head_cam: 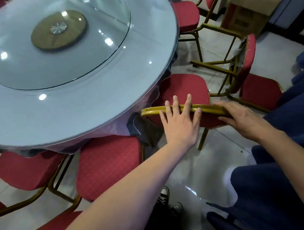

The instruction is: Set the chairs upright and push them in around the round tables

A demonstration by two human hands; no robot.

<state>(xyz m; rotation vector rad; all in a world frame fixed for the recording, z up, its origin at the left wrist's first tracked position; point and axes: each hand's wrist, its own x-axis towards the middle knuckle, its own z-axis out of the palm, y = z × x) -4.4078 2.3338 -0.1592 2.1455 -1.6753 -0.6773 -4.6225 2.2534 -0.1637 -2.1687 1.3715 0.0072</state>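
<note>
An upright red chair with a gold frame (184, 87) stands with its seat partly under the round table (93, 94). My left hand (180, 119) lies flat on the gold top rail of its backrest, fingers spread. My right hand (240, 118) rests on the right end of the same rail, fingers curled over it. To the right a red chair (248, 59) lies tipped on its side on the floor, gold legs pointing left. Another upright red chair (188, 15) stands at the table's far right edge.
Two red chairs (107, 165) (24, 169) sit at the table's near edge. A glass turntable (58, 40) covers the table top. A cardboard box (248, 7) stands by the far wall. Blue cloth (290, 157) hangs at the right. My shoes (167, 200) show on the glossy tiled floor.
</note>
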